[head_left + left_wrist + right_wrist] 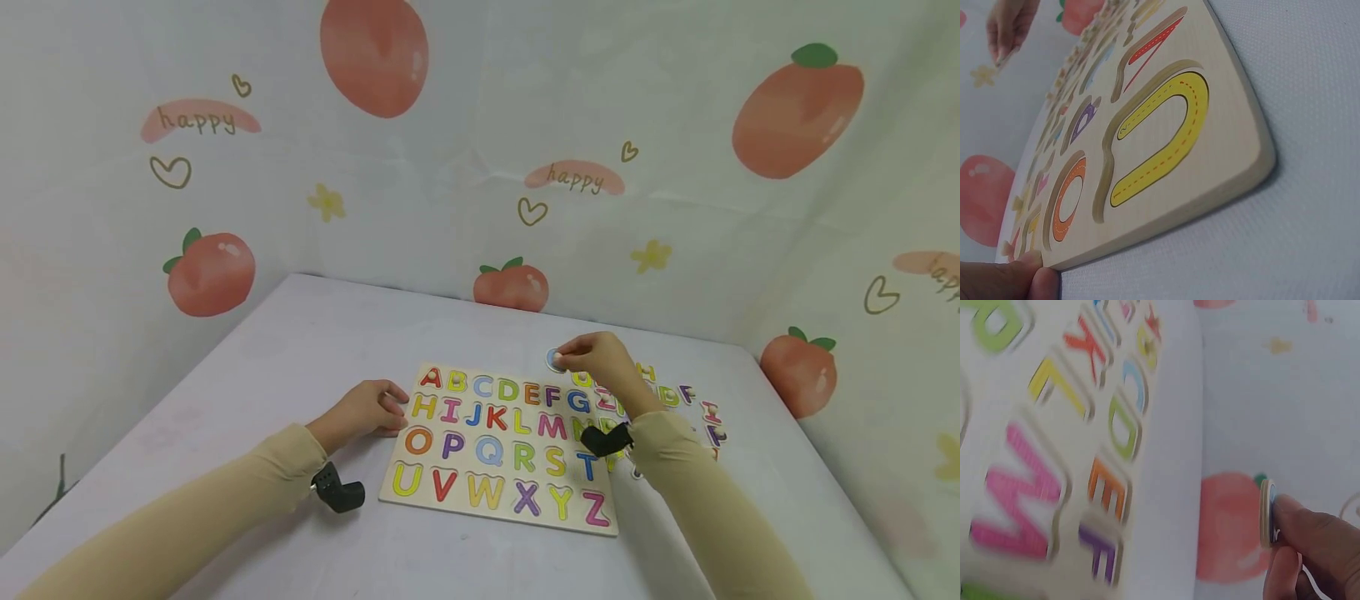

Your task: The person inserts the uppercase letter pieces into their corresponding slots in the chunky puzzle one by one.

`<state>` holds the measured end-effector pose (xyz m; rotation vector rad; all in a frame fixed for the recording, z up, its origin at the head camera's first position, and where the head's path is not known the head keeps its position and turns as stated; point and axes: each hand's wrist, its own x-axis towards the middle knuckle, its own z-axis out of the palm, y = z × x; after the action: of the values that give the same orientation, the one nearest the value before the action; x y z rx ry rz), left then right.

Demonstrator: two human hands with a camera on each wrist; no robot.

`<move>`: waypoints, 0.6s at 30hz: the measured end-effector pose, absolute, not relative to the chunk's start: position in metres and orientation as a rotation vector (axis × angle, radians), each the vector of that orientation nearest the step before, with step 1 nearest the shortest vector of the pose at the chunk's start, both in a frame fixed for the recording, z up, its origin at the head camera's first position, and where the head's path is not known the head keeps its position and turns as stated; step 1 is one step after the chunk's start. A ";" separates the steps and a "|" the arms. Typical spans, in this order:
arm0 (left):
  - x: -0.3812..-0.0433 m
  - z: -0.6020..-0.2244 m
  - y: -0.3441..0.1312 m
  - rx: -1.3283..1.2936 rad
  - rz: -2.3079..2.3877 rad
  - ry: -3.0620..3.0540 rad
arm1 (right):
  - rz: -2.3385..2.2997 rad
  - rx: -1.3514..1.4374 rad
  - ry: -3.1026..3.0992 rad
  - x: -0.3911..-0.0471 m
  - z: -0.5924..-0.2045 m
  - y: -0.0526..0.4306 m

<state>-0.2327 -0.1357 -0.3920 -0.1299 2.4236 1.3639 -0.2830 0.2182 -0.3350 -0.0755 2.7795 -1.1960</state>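
From my remote seat, I see the right hand (600,357) grasping a light-blue letter piece (552,358), pinched between thumb and finger, raised near the far edge of the alphabet board (543,516). The left hand (367,408) has its fingers at the board's left edge; whether it truly grips, I cannot tell. The step in hand seems placing this piece. I judge the next move needs lowering it, well aligned, into the matching recess.
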 end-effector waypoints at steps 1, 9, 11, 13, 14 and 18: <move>-0.233 -0.393 -0.136 -0.124 1.360 2.428 | -1.205 -0.097 2.781 -0.284 -0.336 0.210; -0.233 -0.395 -0.136 -0.126 1.364 2.434 | -1.255 -0.200 2.746 -0.293 -0.350 0.154; -0.233 -0.395 -0.136 -0.131 1.371 2.431 | -1.276 -0.190 2.725 -0.293 -0.355 0.143; -0.234 -0.395 -0.135 -0.121 1.369 2.430 | -1.282 -0.174 2.714 -0.292 -0.361 0.134; -0.234 -0.395 -0.135 -0.122 1.372 2.428 | -1.285 -0.161 2.705 -0.292 -0.363 0.130; -0.235 -0.396 -0.136 -0.123 1.370 2.431 | -1.247 -0.123 2.703 -0.292 -0.375 0.120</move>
<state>-0.2346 -0.1357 -0.3959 -0.1229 2.4312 1.3698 -0.2923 0.1204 -0.3745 -0.1228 2.7026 -1.2470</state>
